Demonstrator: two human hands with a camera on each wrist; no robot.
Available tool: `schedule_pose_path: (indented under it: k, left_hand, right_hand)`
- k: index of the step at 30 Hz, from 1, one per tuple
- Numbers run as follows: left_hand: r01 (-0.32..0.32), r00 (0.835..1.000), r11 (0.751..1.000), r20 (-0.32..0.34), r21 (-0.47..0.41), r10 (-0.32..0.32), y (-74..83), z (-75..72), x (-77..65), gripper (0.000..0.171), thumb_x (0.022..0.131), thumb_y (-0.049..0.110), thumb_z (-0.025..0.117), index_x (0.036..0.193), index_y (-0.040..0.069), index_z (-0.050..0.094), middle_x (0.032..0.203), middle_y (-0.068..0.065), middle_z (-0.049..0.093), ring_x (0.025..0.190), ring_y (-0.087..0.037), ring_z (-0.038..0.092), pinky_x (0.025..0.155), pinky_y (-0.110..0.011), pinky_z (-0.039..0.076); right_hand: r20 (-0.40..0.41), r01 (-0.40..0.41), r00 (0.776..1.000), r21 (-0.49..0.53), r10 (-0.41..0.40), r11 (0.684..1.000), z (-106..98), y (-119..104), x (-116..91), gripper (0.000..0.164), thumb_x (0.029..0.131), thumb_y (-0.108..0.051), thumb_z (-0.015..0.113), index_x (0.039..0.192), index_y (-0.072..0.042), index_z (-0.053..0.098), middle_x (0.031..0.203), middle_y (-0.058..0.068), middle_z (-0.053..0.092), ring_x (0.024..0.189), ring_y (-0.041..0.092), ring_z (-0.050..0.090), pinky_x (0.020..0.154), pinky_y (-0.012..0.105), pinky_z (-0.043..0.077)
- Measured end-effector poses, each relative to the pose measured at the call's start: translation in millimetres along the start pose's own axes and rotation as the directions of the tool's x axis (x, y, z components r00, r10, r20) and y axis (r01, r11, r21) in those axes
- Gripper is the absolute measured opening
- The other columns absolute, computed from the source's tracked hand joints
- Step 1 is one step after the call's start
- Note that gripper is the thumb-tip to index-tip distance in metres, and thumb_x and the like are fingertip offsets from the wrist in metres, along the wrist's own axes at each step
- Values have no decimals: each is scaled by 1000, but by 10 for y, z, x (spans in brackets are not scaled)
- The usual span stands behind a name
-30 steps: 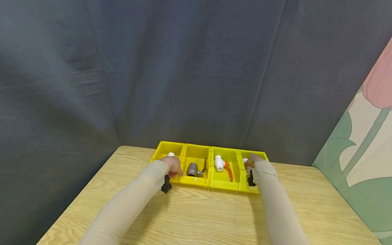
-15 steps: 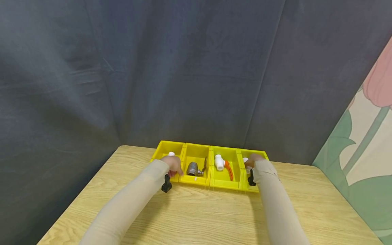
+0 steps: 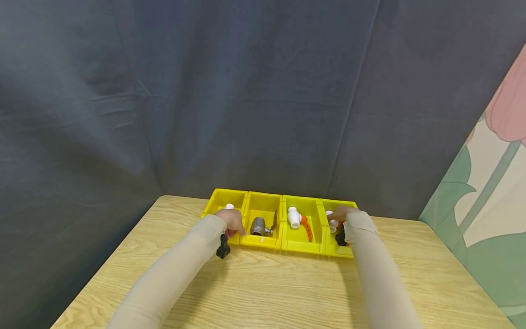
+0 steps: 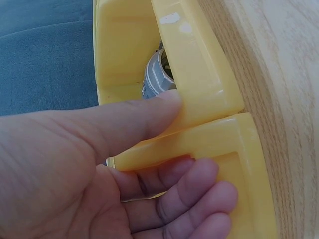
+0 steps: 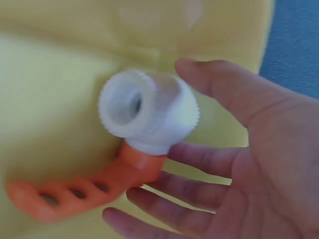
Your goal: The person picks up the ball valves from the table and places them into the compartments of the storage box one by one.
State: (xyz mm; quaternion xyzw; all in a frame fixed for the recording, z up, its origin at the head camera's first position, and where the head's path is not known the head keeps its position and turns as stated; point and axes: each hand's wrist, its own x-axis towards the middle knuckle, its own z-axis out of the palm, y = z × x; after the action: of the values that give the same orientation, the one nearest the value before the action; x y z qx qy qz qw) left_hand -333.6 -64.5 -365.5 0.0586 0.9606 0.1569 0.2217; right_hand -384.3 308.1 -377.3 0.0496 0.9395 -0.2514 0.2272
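Observation:
In the rightmost yellow bin (image 3: 341, 250), my right hand (image 3: 343, 213) is beside a white plastic ball valve (image 5: 149, 109) with an orange lever handle (image 5: 75, 196). The right wrist view shows its thumb at the valve's white body and its spread fingers alongside and beneath, loosely bent. My left hand (image 3: 233, 220) rests over the leftmost bin (image 3: 226, 197), thumb (image 4: 167, 102) reaching across the divider, other fingers loosely curled and holding nothing. A white fitting (image 3: 229, 206) shows partly behind that hand. A grey metal valve (image 3: 258, 226) lies in the adjoining bin.
The yellow bins stand joined in a row on a wooden table (image 3: 263, 288), close to its back edge and a dark curtain (image 3: 255, 100). Another white valve (image 3: 293, 218) with an orange handle lies in the third bin. Flower-patterned fabric (image 3: 493, 205) hangs at the right.
My right hand has shifted slightly right, and more of the white valve and some of its orange handle now show in the rightmost bin. My left hand has stayed put.

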Motion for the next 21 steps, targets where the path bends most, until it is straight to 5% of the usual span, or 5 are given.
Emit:
schedule_pose_path:
  k: [3,10,21]
  left_hand:
    - [-4,1000,1000,0,9,4,4,-4,12,29,86,29,73,73,5,66,64,-5,58,52,-14,54,53,-23,50]
    - [-7,1000,1000,7,5,7,1,-9,39,29,86,29,73,71,5,66,67,-8,62,54,-15,57,54,-24,52]
    - [-3,1000,1000,10,21,3,10,0,41,31,86,30,73,69,6,64,64,-6,59,57,-16,59,53,-22,50]
  right_hand:
    - [-4,-30,1000,-4,30,1000,-68,-21,-78,35,91,-38,54,84,-5,65,101,16,59,86,29,54,75,40,48]
    - [-50,22,998,-135,-28,991,-220,-72,-92,60,92,-42,58,128,6,52,126,26,54,100,35,56,83,46,51]
    - [-17,73,997,-91,-75,993,-452,-102,-232,62,95,-38,57,134,9,45,131,30,51,116,42,55,92,48,50]
